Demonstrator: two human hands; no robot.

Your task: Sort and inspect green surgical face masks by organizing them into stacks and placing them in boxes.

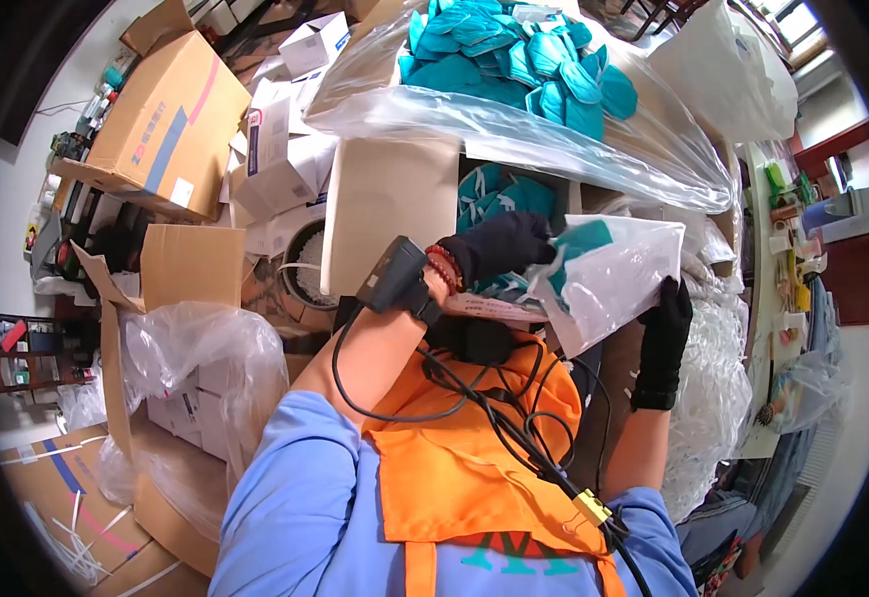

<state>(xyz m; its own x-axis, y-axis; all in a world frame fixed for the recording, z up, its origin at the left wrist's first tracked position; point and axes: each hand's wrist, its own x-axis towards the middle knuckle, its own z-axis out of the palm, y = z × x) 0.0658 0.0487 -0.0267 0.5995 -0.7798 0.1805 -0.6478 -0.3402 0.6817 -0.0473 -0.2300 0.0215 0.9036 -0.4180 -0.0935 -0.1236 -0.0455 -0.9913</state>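
My left hand, in a black glove, grips the open top of a clear plastic bag that holds a folded teal item. My right hand, also gloved in black, holds the bag's lower right edge. A black handheld scanner rests against my left wrist beside a red bead bracelet, and its black cable runs down over my orange apron. Just behind the bag, an open cardboard box contains more teal items.
A large clear sack of teal items lies at the top. Cardboard boxes and small white boxes pile up on the left, with a plastic-lined carton close by. White packing strips heap at the right near a cluttered table.
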